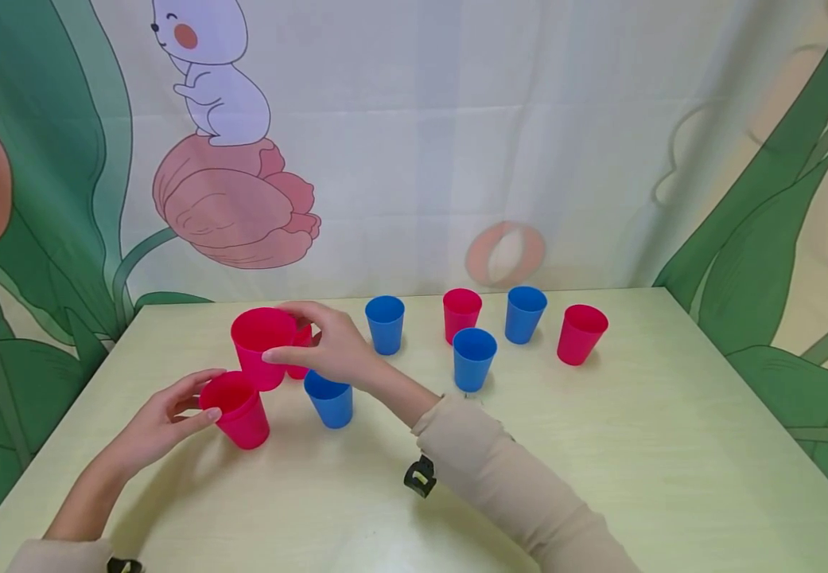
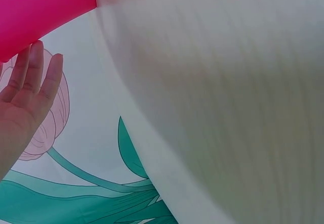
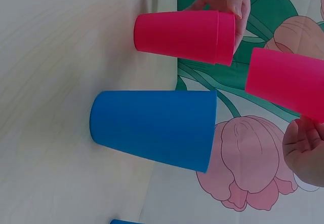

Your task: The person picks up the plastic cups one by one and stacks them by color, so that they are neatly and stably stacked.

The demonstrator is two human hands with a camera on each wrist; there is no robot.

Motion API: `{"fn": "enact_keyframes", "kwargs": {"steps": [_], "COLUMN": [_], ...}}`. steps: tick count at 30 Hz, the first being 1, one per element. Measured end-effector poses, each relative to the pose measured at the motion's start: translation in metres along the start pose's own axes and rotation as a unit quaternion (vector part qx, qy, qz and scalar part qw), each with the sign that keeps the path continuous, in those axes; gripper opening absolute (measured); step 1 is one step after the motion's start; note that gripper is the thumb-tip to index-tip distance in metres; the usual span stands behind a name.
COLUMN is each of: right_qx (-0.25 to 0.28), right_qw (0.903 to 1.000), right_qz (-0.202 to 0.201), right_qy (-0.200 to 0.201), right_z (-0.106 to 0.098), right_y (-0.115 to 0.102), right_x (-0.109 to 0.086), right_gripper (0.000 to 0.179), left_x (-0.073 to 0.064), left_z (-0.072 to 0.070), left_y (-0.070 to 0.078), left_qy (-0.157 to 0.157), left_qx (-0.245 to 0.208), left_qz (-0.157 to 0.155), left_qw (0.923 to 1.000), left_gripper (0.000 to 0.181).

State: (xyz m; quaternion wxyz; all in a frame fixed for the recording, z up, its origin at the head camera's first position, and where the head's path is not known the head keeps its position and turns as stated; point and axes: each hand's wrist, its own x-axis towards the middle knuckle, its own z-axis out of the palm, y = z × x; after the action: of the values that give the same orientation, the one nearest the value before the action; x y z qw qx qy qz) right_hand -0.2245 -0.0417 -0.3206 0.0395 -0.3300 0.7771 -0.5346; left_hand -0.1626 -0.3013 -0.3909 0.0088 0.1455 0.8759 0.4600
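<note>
My left hand (image 1: 156,422) grips a red cup (image 1: 245,422) near its rim at the left of the table. In the right wrist view a second rim shows on it, so two red cups are nested there. My right hand (image 1: 331,346) holds another red cup (image 1: 259,346) by its side, raised just behind and above the nested pair. Partly hidden behind that raised cup and my fingers is a further red cup (image 1: 299,366). A blue cup (image 1: 331,404) stands upright below my right wrist, and it fills the middle of the right wrist view (image 3: 152,127).
Farther right stand a blue cup (image 1: 385,326), a red cup (image 1: 460,314), a blue cup (image 1: 474,362) in front of it, another blue cup (image 1: 525,317) and a red cup (image 1: 581,336). A printed curtain (image 1: 385,159) hangs behind the pale table (image 1: 600,461).
</note>
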Motion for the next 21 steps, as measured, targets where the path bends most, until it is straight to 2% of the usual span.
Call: {"fn": "enact_keyframes", "kwargs": {"steps": [16,21], "right_qx": [-0.014,-0.025], "right_qw": [0.9995,0.999], "right_qz": [-0.021,-0.027], "right_qy": [-0.019,-0.024], "right_z": [0.019,0.024], "right_y": [-0.001,0.0], "right_x": [0.012,0.016], "right_gripper": [0.063,0.063], "left_x": [0.0,0.0], "left_z": [-0.001,-0.002], "left_y": [0.003,0.003], "left_qy": [-0.004,-0.007], "left_qx": [-0.007,-0.01], "left_qz": [-0.019,-0.017], "left_qw": [0.9998,0.9998], "left_gripper": [0.059,0.06]}}
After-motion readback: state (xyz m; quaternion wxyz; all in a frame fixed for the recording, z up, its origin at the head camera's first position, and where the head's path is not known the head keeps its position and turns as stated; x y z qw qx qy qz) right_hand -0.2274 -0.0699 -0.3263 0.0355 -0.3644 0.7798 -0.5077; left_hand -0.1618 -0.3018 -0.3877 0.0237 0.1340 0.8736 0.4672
